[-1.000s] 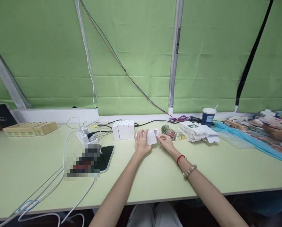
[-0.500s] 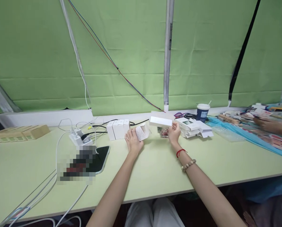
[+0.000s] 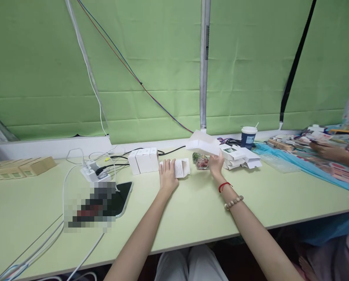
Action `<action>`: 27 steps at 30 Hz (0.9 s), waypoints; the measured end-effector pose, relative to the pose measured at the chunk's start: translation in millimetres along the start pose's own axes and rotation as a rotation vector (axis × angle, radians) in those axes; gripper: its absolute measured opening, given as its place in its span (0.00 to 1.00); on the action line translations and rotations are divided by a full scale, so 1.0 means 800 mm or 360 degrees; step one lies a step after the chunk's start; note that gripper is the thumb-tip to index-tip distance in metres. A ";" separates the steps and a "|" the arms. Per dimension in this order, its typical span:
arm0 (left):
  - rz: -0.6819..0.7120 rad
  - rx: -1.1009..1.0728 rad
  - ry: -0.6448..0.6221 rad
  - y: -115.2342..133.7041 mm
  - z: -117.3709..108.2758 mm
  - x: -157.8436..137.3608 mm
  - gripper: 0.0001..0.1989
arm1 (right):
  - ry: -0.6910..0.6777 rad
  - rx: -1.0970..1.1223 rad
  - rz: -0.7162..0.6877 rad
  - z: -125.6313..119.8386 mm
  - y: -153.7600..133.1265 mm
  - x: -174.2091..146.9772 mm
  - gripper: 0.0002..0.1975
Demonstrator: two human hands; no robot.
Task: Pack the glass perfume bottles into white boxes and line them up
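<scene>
My left hand (image 3: 168, 176) is wrapped over a small white box (image 3: 182, 168) with printing on its side, whose open flap end faces right. The box appears to rest on the table (image 3: 192, 210). My right hand (image 3: 216, 167) pinches the edge of a creased white paper sheet (image 3: 203, 143), raised toward the back of the table. Below the sheet lie a small clear container (image 3: 203, 162) with reddish contents and a green one (image 3: 196, 157). A row of closed white boxes (image 3: 143, 161) stands left of my left hand; a pile of white cartons (image 3: 233, 157) lies right of my right hand.
A dark blue cup (image 3: 248, 139) with a straw stands behind the cartons. On the left are a tablet-like device (image 3: 124, 199), a power strip (image 3: 95, 173), white cables and brown boxes (image 3: 31, 167). Another person's hand (image 3: 326, 150) is at the far right over cluttered items.
The white paper in my right hand has spread into a wider sheet and tilted. My left hand has lowered the box and turned its open end right. The view has shifted slightly.
</scene>
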State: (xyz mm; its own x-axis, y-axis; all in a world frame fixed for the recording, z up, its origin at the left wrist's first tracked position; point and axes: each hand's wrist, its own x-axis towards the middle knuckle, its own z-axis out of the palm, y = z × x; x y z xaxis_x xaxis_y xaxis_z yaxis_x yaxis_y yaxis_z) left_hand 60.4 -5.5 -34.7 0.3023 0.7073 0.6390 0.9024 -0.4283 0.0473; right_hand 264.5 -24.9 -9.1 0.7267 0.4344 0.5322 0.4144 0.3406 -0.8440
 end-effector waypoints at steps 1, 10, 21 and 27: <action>0.0003 -0.0010 0.0008 0.000 0.000 0.000 0.36 | 0.0009 -0.0013 -0.0051 -0.002 -0.001 0.002 0.11; -0.0007 0.0000 -0.0010 0.005 -0.005 0.000 0.36 | -0.0373 0.0073 0.0132 0.007 0.001 -0.013 0.19; -0.0102 0.0067 0.0099 0.006 0.000 -0.002 0.34 | -0.0694 0.0542 0.0891 0.024 0.010 -0.015 0.20; -0.0113 0.0046 0.0046 0.007 -0.002 -0.001 0.35 | -0.0778 0.0629 0.0881 0.020 -0.006 -0.022 0.20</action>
State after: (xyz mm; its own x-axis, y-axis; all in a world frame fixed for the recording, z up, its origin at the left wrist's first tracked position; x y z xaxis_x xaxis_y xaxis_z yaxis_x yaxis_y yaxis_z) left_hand 64.9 -9.3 -33.9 0.2284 0.7186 0.6568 0.9298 -0.3610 0.0716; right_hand 240.7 -20.8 -13.2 0.4113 0.9067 0.0940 -0.2213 0.1994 -0.9546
